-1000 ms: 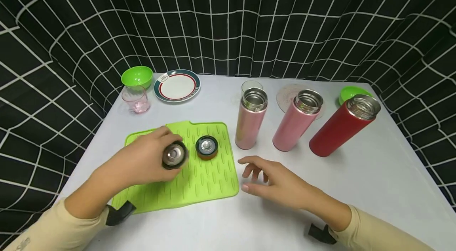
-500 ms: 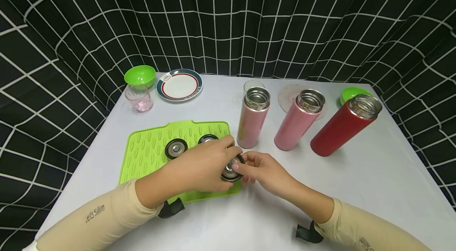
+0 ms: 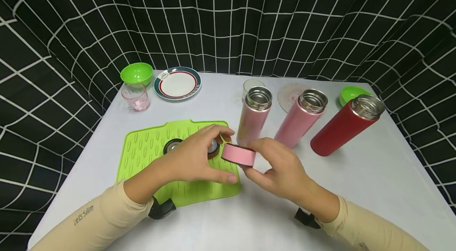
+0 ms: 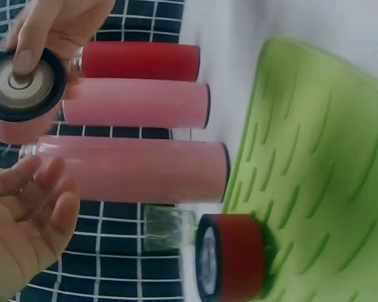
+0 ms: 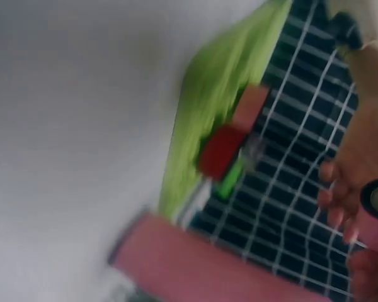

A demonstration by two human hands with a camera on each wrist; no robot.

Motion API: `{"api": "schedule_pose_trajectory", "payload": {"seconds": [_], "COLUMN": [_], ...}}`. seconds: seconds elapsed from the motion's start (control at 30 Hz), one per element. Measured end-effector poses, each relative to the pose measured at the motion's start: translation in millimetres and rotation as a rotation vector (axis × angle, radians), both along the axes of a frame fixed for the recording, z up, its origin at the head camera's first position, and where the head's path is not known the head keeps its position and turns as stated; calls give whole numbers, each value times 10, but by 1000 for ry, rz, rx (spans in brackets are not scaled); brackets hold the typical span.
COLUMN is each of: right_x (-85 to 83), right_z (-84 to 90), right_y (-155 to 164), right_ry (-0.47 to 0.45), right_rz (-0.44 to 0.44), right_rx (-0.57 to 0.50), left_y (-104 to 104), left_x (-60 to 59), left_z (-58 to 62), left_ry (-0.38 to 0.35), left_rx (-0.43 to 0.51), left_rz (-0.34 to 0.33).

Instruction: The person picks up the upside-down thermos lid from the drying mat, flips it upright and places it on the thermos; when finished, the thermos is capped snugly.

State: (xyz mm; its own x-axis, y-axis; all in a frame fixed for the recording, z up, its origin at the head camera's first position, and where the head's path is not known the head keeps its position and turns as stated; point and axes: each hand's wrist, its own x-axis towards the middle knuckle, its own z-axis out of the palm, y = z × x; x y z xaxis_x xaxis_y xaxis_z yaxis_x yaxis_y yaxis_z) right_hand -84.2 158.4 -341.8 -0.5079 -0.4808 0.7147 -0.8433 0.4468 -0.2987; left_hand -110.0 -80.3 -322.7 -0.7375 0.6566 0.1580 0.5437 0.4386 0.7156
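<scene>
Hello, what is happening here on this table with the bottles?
A person sits at a table with three open flasks: two pink flasks and a red flask. The right hand holds a pink lid above the edge of the green mat. The left hand hovers open over the mat, where a red lid and another lid lie.

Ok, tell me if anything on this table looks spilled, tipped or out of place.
Nothing looks spilled or damaged. The three flasks, two pink and one red, stand lidless on the table. The right hand holds a pink lid; the left hand hovers over two lids on the green mat.
</scene>
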Motion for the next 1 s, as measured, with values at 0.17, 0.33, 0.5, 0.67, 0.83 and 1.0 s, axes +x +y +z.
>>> {"api": "schedule_pose_trajectory", "payload": {"seconds": [0.17, 0.33, 0.5, 0.67, 0.83, 1.0], "right_x": [-92, -130, -155, -221, -344, -488], "right_z": [97, 110, -15, -265, -478, -571], "right_y": [-31, -41, -63, -54, -154, -168], "right_ry": [513, 591, 386, -82, -618, -861], "right_rz": [59, 31, -55, -203, -330, -342], "right_rx": [19, -72, -257, -354, -448, -598], "left_y": [56, 138, 213, 399, 599, 700], "left_x": [9, -36, -292, -682, -904, -958], "left_z": [-50, -50, 110, 374, 470, 427], "left_ry": [-173, -77, 103, 234, 230, 194], "left_rx": [221, 332, 395, 413, 306, 210], "left_rz": [-39, -44, 30, 107, 162, 182]}}
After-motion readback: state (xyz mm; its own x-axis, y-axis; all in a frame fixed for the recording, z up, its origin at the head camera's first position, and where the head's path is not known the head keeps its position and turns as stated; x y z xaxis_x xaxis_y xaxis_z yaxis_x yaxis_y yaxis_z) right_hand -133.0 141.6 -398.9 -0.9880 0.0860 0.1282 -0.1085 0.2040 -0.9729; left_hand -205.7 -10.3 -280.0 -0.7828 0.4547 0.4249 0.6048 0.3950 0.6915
